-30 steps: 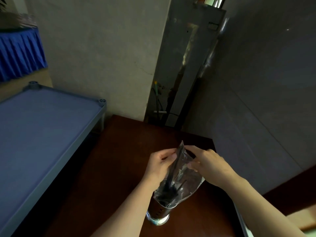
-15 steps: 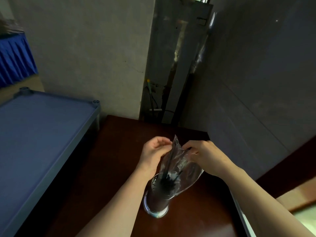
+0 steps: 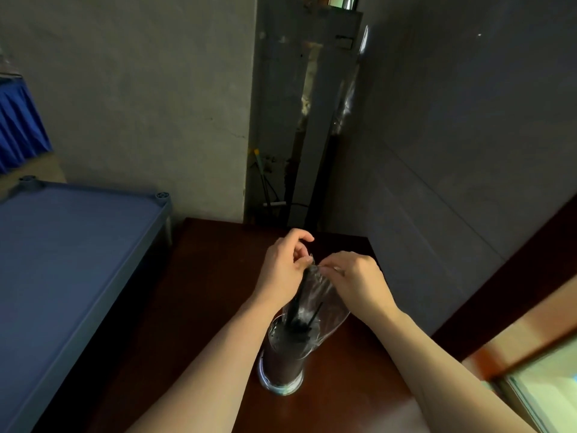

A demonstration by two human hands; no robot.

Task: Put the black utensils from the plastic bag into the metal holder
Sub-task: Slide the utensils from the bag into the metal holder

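Observation:
A shiny cylindrical metal holder [image 3: 282, 368] stands on the dark wooden table [image 3: 206, 307]. A clear plastic bag [image 3: 324, 301] hangs upside down over it, its lower end inside the holder's mouth. Black utensils [image 3: 299, 320] show through the plastic, their ends down at the holder's rim. My left hand [image 3: 282, 270] pinches the bag's upper edge from the left. My right hand [image 3: 354, 279] pinches the same edge from the right, fingertips almost touching the left hand's.
A blue cot-like surface [image 3: 62, 251] with a grey frame stands to the left of the table. Grey walls rise close behind and to the right. A grey panel with pipes [image 3: 299, 135] fills the corner. A light floor strip [image 3: 546, 385] lies at the lower right.
Both hands have lowered the bag, so its bottom and the utensils have sunk into the holder's mouth. The camera view has shifted slightly.

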